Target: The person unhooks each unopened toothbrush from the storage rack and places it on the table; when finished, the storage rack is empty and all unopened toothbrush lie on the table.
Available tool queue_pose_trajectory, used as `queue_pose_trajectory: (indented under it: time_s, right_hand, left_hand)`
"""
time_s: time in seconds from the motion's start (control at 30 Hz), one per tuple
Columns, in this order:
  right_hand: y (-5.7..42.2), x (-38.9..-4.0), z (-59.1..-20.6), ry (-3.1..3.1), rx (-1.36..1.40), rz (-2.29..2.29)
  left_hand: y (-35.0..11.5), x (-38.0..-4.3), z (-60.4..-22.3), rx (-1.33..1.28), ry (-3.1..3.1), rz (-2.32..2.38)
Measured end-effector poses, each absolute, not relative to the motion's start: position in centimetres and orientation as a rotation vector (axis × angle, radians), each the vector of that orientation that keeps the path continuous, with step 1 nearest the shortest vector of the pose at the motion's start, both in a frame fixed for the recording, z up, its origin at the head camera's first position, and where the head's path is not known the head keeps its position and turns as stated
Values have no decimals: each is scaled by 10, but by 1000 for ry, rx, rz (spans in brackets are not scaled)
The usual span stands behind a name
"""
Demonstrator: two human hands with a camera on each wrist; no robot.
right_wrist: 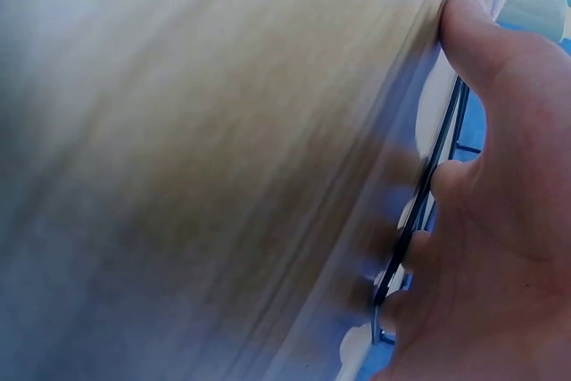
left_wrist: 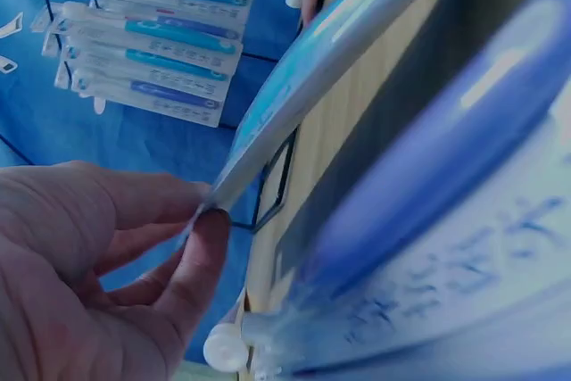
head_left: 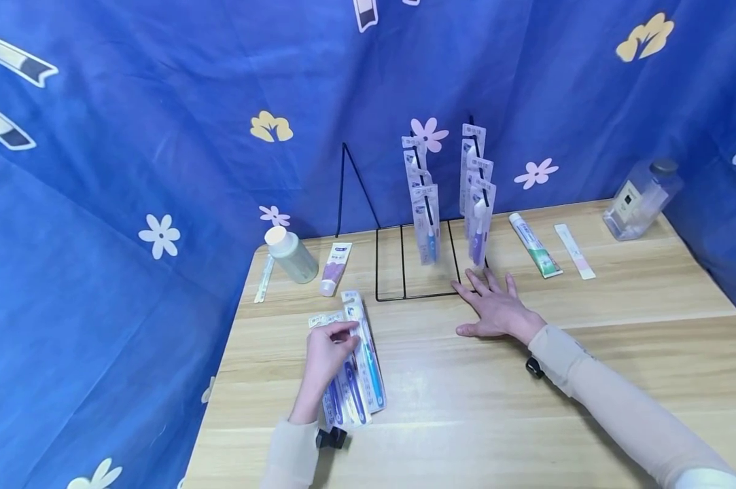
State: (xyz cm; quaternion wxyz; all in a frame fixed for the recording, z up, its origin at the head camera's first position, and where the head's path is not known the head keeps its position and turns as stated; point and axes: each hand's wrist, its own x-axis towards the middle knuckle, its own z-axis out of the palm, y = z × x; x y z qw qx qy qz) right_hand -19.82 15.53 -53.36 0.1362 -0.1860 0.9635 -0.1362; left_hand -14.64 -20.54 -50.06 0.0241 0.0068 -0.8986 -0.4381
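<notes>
Okay, left hand [head_left: 329, 350] pinches light-blue toothbrush pack [head_left: 370, 370] near its upper part, thumb and fingertips together on the edge; pack runs off toward 4 o'clock of that hand. Purple toothbrush packs [head_left: 352, 390] just beside it, at 5 o'clock from the hand. Right hand [head_left: 496, 312]: fingers spread wide, fingertips at front-right corner of the black wire rack [head_left: 376, 265]; rack is about 2 o'clock from left hand. Hanging packs [head_left: 478, 197] in two columns on rack arms, roughly 11 and 12 o'clock from right hand. Green-white tube [head_left: 535, 246] at 1 o'clock from right hand, slim packet [head_left: 574, 251] at 2, clear bottle [head_left: 633, 204] farther along 2. From left hand: purple-white tube [head_left: 336, 268] at 12, pale green bottle [head_left: 294, 258] at 11. Wooden desk [head_left: 453, 407] underneath.
</notes>
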Motion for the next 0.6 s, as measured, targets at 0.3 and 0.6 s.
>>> queue_pose_trajectory:
  time_s: [0.3,0.6]
  right_hand:
    - [155,-200,-532,2781,-537,-420]
    - [154,-198,-533,2786,-544,-410]
  left_hand:
    - [-208,-132,-503,-33,-2941,-1193]
    - [-212,-128,-501,-99,-3035,-1080]
